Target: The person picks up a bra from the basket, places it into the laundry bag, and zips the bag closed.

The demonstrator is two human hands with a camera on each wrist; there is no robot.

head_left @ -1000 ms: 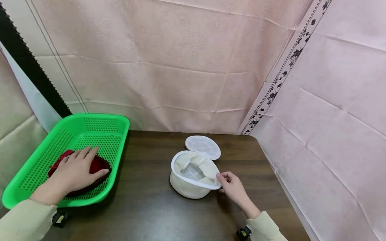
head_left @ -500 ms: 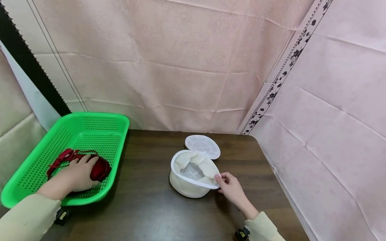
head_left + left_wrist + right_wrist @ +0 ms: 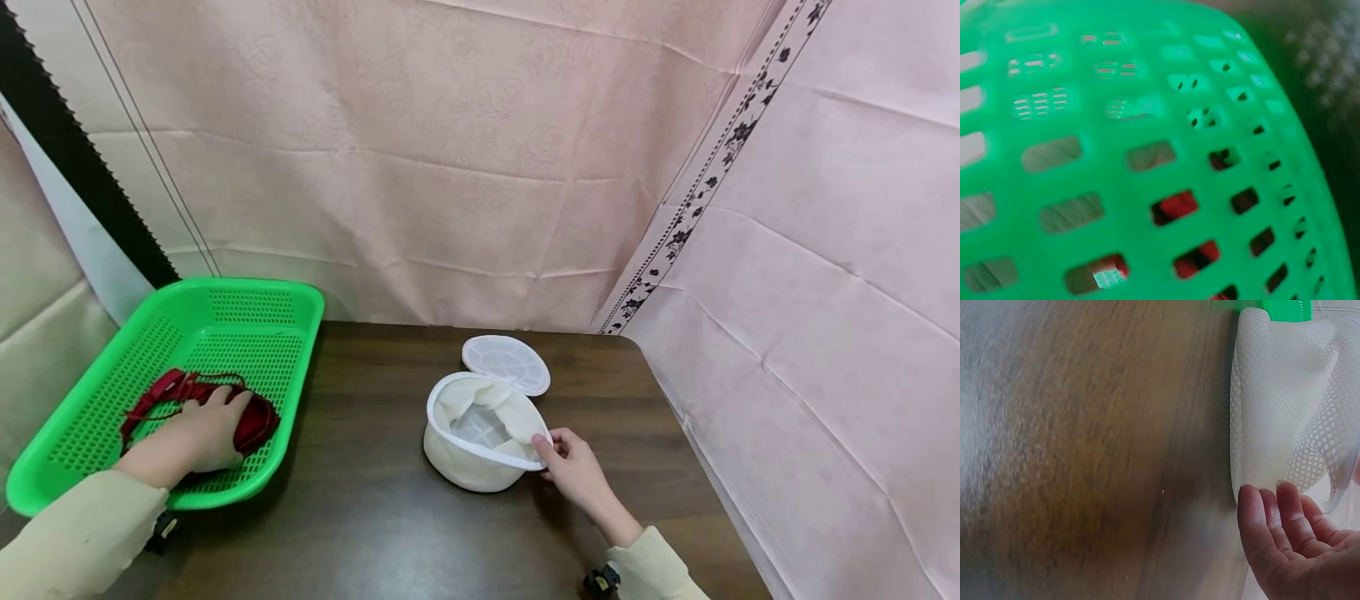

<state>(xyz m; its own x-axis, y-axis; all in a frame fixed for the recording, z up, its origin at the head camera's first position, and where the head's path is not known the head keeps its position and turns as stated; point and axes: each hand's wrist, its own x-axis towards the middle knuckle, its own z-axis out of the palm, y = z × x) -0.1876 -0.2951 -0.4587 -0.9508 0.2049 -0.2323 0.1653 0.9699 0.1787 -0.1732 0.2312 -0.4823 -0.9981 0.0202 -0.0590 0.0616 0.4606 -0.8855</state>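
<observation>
Inside the green basket at the left of the head view lies a dark red bra with thin straps. My left hand grips it from above, fingers curled over its cup and the thumb hidden. A round cream mesh laundry bag with a stiff white rim stands on the table, its mouth uncovered. My right hand pinches that rim at the near right, thumb on top. Beyond the bag lies its round white mesh lid. Through the basket's holes, the left wrist view shows scraps of the red fabric.
Both things stand on a dark brown wooden table. Pale pink cloth hangs behind the table, and another white cloth closes off the right side. The basket's raised rim surrounds my left hand.
My left hand, spread flat over the bra a second ago, has curled its fingers round it, and straps now show beyond the hand. My right hand keeps the bag's rim in place.
</observation>
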